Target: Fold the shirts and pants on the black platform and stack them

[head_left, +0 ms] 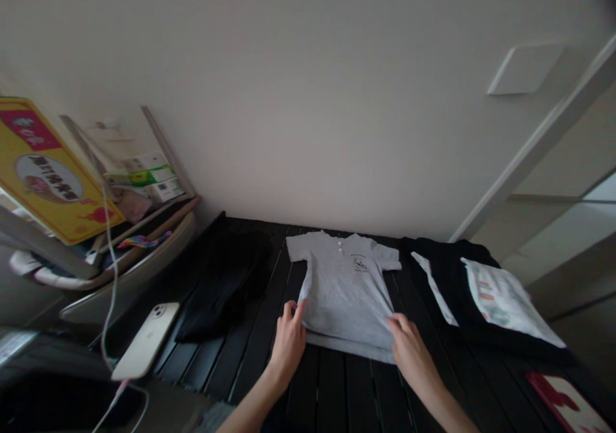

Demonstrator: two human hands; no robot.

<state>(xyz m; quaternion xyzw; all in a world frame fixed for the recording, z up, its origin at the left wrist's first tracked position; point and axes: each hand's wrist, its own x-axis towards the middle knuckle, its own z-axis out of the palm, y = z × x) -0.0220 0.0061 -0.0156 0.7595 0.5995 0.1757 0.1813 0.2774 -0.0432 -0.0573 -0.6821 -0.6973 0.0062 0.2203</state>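
Observation:
A small grey short-sleeved T-shirt [341,298] lies flat, front up, on the black slatted table [332,372]. Its collar points toward the wall, and a dark print sits on the chest. At the shirt's left side edge, my left hand [289,337] is closed with its fingertips on the fabric. My right hand [410,346] pinches the opposite side edge, a little above the hem. Both hands are at about the same height along the shirt. The undersides of the fingertips are hidden.
Folded black clothing [226,285] lies left of the shirt. To the right is a dark garment [447,279] with a white printed one [505,298] on it. A white phone [147,340] with a cable rests at left, near a shelf trolley [135,266]. The wall [327,99] borders the back.

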